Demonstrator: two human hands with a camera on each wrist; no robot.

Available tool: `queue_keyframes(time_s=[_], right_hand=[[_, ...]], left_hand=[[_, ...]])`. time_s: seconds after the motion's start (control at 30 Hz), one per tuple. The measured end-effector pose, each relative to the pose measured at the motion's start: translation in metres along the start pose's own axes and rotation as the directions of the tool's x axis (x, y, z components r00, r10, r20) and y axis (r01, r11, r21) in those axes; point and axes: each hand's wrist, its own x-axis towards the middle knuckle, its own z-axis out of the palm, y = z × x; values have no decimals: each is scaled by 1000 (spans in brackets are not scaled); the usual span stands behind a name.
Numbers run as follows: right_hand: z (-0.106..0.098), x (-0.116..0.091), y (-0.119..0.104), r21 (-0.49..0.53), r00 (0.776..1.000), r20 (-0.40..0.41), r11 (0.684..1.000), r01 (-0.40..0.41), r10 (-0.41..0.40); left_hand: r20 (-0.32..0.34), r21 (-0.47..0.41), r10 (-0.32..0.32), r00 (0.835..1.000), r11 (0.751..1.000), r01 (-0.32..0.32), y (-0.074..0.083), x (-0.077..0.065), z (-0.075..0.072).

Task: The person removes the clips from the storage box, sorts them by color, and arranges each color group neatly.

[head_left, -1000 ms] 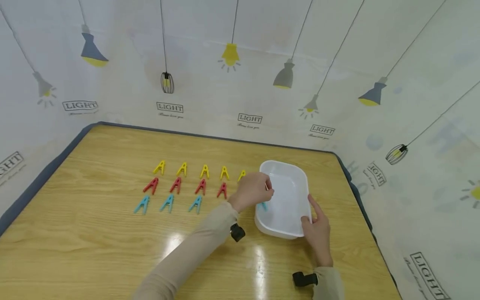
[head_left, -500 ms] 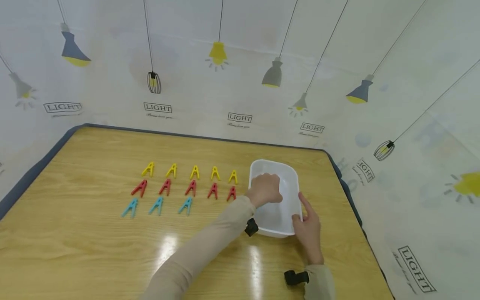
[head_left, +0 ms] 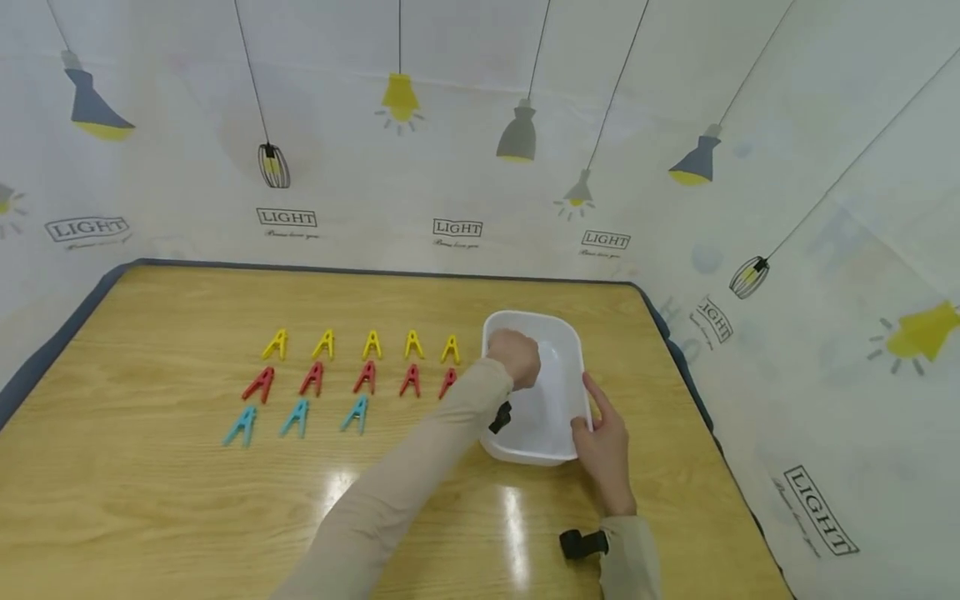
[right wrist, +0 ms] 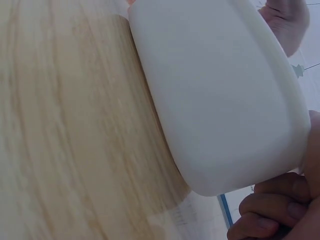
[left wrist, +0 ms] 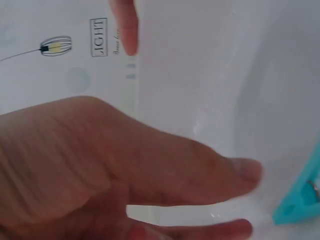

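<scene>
My left hand (head_left: 515,358) reaches into a white plastic tub (head_left: 553,398), near its left wall. In the left wrist view, its thumb and a finger stand apart with nothing between them. A blue clothespin (left wrist: 302,200) lies in the tub just beyond those fingertips; the head view hides it behind the hand. At the tub's right side my right hand (head_left: 606,450) holds the rim, thumb on top and other fingers along the outside. On the table left of the tub are rows of yellow clothespins (head_left: 372,344), red clothespins (head_left: 365,377) and three blue clothespins (head_left: 296,417).
The wooden table (head_left: 187,517) has a dark edging (head_left: 360,271) along its back and sides. A wall covering (head_left: 337,108) with printed lamps rises directly behind it. The left sleeve (head_left: 405,475) crosses the table in front of the tub.
My left hand has carried a blue clothespin over the tub's left edge, lowered into the tub and let it go. The right hand keeps its hold; the head view has shifted right.
</scene>
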Motion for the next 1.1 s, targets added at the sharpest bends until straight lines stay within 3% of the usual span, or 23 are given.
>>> queue_keyframes(time_s=[0.13, 0.4, 0.53, 0.63, 0.77, 0.9, 1.1], right_hand=[[-1, 0, -2, 1, 1000, 12, 1000, -4, 4], [-2, 2, -1, 19, 1000, 17, 1000, 19, -19], [-2, 1, 0, 33, 1000, 17, 999, 16, -16], [0, 1, 1, 39, 1000, 7, 999, 20, -20], [1, 1, 3, 40, 1000, -5, 999, 30, -29], [1, 1, 2, 39, 1000, -7, 999, 25, -25], [0, 0, 2, 34, 1000, -1, 999, 2, -2]], left_hand=[[51, 92, 54, 997, 994, -58, -6, -4, 8], [21, 142, 83, 996, 986, -85, -8, -3, 12], [51, 136, 122, 991, 982, -128, -8, 2, 14], [79, 77, 132, 988, 987, -138, -7, 5, 16], [66, -75, 97, 993, 993, -92, -5, 13, 21], [15, -220, 72, 997, 973, -67, -1, 23, 26], [-51, -317, 57, 997, 946, -70, 2, 34, 33]])
